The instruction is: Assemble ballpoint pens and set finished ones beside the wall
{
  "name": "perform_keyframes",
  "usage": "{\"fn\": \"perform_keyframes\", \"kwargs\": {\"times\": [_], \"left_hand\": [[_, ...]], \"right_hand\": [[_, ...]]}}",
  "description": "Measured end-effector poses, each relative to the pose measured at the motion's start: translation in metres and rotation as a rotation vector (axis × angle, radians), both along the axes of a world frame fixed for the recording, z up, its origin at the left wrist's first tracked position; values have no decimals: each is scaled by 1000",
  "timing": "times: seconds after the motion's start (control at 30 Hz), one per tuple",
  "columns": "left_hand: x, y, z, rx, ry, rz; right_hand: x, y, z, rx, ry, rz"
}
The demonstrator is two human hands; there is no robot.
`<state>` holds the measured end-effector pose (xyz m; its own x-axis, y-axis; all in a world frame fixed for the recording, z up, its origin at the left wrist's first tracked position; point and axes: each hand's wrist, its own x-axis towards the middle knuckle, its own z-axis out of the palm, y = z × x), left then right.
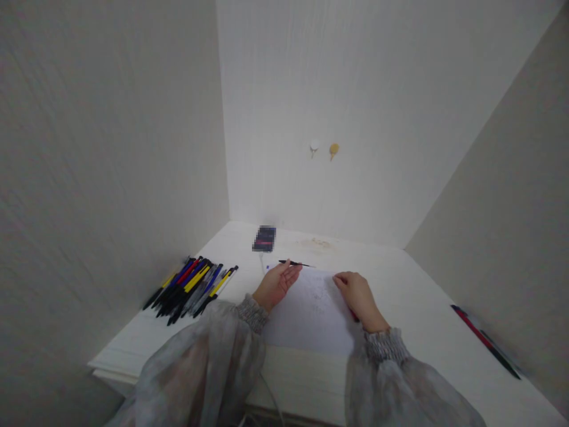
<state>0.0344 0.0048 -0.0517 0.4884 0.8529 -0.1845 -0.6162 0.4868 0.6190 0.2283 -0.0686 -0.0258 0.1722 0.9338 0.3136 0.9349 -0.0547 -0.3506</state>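
Observation:
My left hand is turned palm up over the top left of a white paper sheet. Its thumb and fingers close on a slim black pen, whose thin end points right. Across the sheet, at its right edge, my right hand has thumb and fingertips pinched together; whatever lies between them is too small to make out. A small red piece shows under that palm, mostly hidden. Faint scribbles mark the upper part of the paper.
Many pens in black, yellow, blue and red lie piled at the left. A blurred dark phone-like object with a cable rests at the back. More pens lie along the right wall. Two hooks are on the back wall.

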Motion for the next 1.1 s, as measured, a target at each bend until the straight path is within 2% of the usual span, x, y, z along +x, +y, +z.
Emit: {"fn": "perform_keyframes", "kwargs": {"times": [0.13,0.27,0.5,0.73,0.93,1.1], "left_hand": [[0,2,-1,-34,-9,54],[0,3,-1,-58,-7,96],[0,3,0,-69,5,115],[0,3,-3,-68,27,69],[0,3,-5,-64,51,36],[1,2,-2,-80,50,79]], "right_hand": [[-4,1,-4,-224,-74,-1],[-11,-1,-8,-311,-166,-15],[-15,-2,-16,-309,-232,-12],[-15,-1,-23,-253,-294,1],[-18,-3,-21,-276,-331,-10],[-10,-2,-12,-260,-270,-38]]}}
